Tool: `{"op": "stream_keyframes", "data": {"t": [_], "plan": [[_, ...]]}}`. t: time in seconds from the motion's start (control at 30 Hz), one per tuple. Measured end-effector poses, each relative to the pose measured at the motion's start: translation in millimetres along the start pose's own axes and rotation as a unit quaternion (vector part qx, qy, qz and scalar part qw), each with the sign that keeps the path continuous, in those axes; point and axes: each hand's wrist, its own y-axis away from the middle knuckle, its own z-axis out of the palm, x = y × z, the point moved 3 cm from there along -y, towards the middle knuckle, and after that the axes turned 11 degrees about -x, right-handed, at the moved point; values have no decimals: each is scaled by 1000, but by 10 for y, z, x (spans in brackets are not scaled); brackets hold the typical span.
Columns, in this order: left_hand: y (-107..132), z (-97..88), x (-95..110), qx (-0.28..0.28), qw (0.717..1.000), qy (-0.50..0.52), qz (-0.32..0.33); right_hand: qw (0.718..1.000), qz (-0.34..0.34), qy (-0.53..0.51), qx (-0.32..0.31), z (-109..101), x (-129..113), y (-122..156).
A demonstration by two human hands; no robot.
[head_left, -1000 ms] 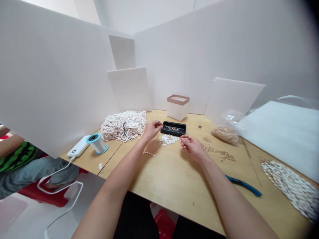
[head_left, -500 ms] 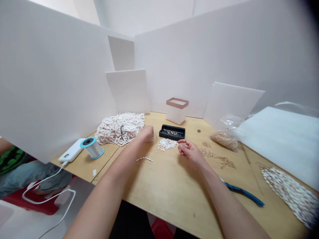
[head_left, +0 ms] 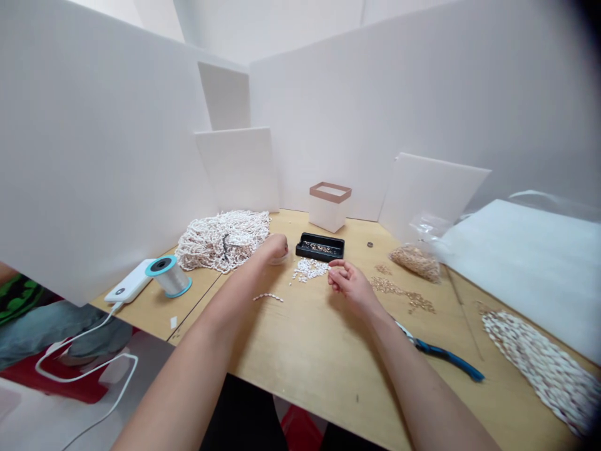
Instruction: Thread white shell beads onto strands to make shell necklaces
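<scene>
My left hand (head_left: 275, 247) rests curled on the wooden table (head_left: 305, 351), just left of a black tray (head_left: 320, 247) of tiny metal bits; its fingers are closed, and what they hold is hidden. My right hand (head_left: 346, 280) hovers with thumb and fingers pinched together beside a small heap of white beads (head_left: 307, 269). A short strung piece of white beads (head_left: 268, 297) lies below my left wrist. A large pile of white bead strands (head_left: 223, 232) sits to the left of my left hand.
A spool of clear thread (head_left: 168, 275) and a white power bank (head_left: 129, 288) stand at the left edge. A white box (head_left: 329, 206) sits behind the tray. Gold beads (head_left: 416, 261), blue pliers (head_left: 441, 356) and more white strands (head_left: 539, 360) lie right. Another person's clothing shows at the far left.
My left hand drew back from the black tray's left end and settled closed on the table. My right hand shifted slightly left, nearer the bead heap.
</scene>
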Motion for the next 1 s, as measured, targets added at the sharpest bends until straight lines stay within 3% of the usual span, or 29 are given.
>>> {"op": "stream_keyframes", "data": {"t": [0.13,0.23,0.3,0.4,0.5,0.6,0.8,1.0], "plan": [[186,-193,94,39,999,7,21,1000,-8,7,13,-4,-3,1],[455,-228,246,118,988,75,66,999,-18,5,25,15,-23,8],[668,-130,373,162,936,275,148,999,-20,-2,35,50,-52,22],[894,193,544,82,825,522,199,999,-15,-7,34,134,-108,47],[987,459,611,20,751,638,171,1000,-25,-15,4,219,-153,63],[988,562,594,-25,709,688,153,999,-36,-35,-13,259,-173,62],[941,593,523,-50,675,723,141,996,-25,-81,-14,270,-187,51],[926,625,528,-57,673,722,150,998,-47,-51,13,277,-172,68]]}}
